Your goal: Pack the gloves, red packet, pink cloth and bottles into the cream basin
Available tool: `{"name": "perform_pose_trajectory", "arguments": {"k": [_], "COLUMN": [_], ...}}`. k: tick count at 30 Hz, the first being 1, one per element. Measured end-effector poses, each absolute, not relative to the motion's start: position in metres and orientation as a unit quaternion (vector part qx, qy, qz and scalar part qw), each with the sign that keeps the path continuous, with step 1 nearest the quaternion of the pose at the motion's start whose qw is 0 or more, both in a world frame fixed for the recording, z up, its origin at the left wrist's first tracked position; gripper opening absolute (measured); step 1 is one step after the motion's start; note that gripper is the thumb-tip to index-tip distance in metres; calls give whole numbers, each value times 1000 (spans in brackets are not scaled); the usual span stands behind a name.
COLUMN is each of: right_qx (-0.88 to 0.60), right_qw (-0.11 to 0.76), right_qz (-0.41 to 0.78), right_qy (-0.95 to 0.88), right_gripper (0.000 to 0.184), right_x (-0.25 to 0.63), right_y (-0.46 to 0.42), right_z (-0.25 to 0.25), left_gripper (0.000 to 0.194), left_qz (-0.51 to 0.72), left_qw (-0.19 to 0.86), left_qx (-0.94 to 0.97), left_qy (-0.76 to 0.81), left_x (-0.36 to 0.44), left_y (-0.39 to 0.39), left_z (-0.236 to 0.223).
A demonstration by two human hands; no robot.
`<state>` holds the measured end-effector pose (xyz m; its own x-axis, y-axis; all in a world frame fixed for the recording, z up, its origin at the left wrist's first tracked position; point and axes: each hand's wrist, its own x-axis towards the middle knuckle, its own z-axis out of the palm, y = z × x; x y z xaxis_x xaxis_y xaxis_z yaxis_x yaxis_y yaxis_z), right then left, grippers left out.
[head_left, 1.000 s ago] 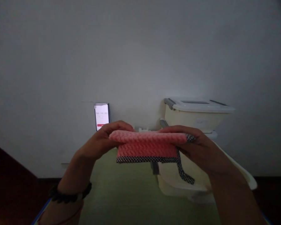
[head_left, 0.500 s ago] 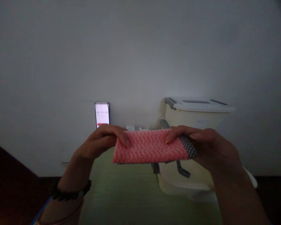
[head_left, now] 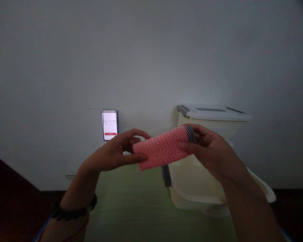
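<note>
A small folded pink cloth (head_left: 161, 149) with a wavy ribbed texture is held up in the air, its right end edged with a black-and-white checked band. My right hand (head_left: 209, 148) grips that right end, thumb across the front and the other fingers behind. At the lower left end, my left hand (head_left: 121, 149) has its thumb against the front and its index finger by the top edge; its other fingers are partly hidden behind. The cloth tilts, right end higher.
An open cream bin (head_left: 192, 188) with a grey latch stands on the green table (head_left: 126, 208) at right. Behind it is another bin with a closed white lid (head_left: 217, 112). A phone (head_left: 110, 126) showing a timer leans on the white wall (head_left: 141, 60).
The cloth has gone from level to tilted, its right end raised, and looks narrower from side to side. A checked strap that hung below it no longer shows. My left fingers have shifted their hold.
</note>
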<state>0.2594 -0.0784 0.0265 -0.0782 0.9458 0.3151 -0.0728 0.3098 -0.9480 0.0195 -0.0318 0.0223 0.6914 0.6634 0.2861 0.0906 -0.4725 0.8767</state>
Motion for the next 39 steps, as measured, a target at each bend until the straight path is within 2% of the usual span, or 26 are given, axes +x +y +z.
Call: {"name": "perform_pose_trajectory", "arguments": {"k": [3,7,13,18,22,25,29,33,36,39], "right_qx": [-388,-387,-379,-376,-365,-317,-294,-307,-302,-289], "right_qw": [539,512,516,521,546,566,554,580,610,602], "right_qz": [441,418,383,363,447,513,533,523,518,533], "right_qy": [-604,-643,-666,-675,-607,-562,-568,-544,-519,-519], "right_gripper": [32,32,20,17,27,32,24,14,10,10], "right_x": [257,255,252,249,247,247,247,246,244,243], "right_y": [-78,-78,-79,-79,-78,-76,-74,-74,-75,-75], "right_z": [24,21,21,22,20,18,15,16,18,20], "left_gripper": [17,22,17,29,26,22,19,28,29,23], "left_qz": [247,200,169,132,160,221,272,219,202,216], "left_qw": [423,424,431,459,432,449,491,521,483,438], "left_qx": [838,843,838,835,840,812,776,780,806,821], "left_qy": [239,262,289,273,289,299,288,270,277,296], "left_x": [24,31,34,37,38,39,41,45,50,52], "left_y": [-37,-42,-44,-48,-46,-43,-44,-51,-54,-54], "left_z": [27,29,28,28,26,24,23,26,27,27]}}
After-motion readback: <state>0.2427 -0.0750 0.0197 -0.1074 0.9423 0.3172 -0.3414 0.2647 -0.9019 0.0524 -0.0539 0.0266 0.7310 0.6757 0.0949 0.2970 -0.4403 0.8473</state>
